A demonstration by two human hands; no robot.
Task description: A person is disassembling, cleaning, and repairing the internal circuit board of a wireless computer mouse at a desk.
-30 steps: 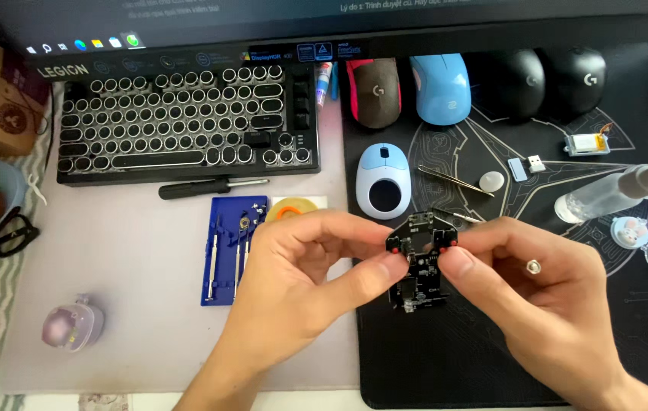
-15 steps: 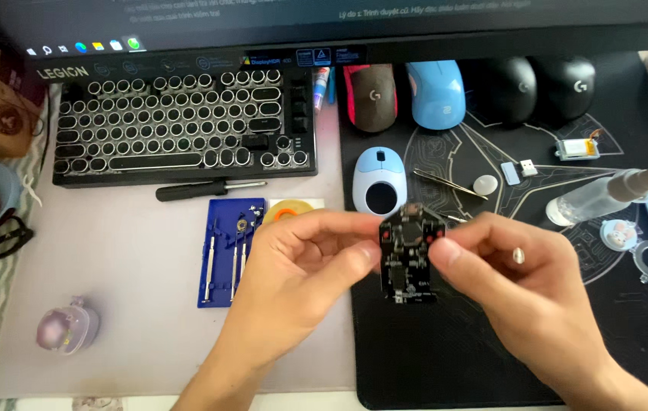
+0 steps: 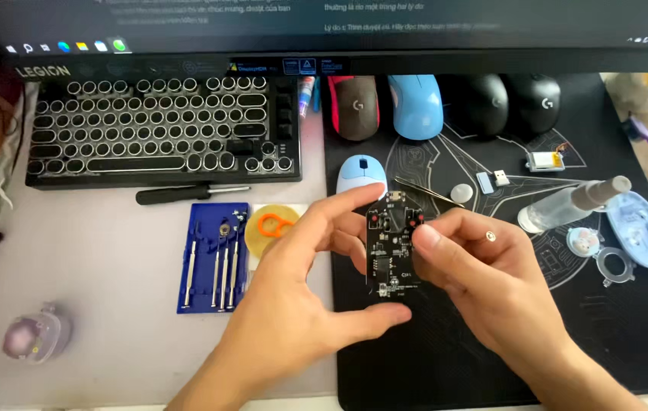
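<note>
Your pale grey desk (image 3: pixel 95 304) gives way at three o'clock to a black patterned mat (image 3: pixel 605 342) under a monitor. A blue rectangular screwdriver case (image 3: pixel 213 257) lies left. Your left hand (image 3: pixel 293 304) – fingers spread, fingertips touching – and right hand (image 3: pixel 484 281), thumb pressed on, hold a black circuit board (image 3: pixel 391 245) over the mat, long axis twelve-to-six.

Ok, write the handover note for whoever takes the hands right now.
Left hand: open, fingertips steadying the black circuit board from its left and from below.
Right hand: thumb and fingers pinch the board's right edge; a small screw lies on its fingers.
The board is held over the black mat, component side up.
Done: the board is out of its shell; the pale blue shell part lies at the right.
Left: nothing reassembled; screwdriver set sits at the left.
</note>
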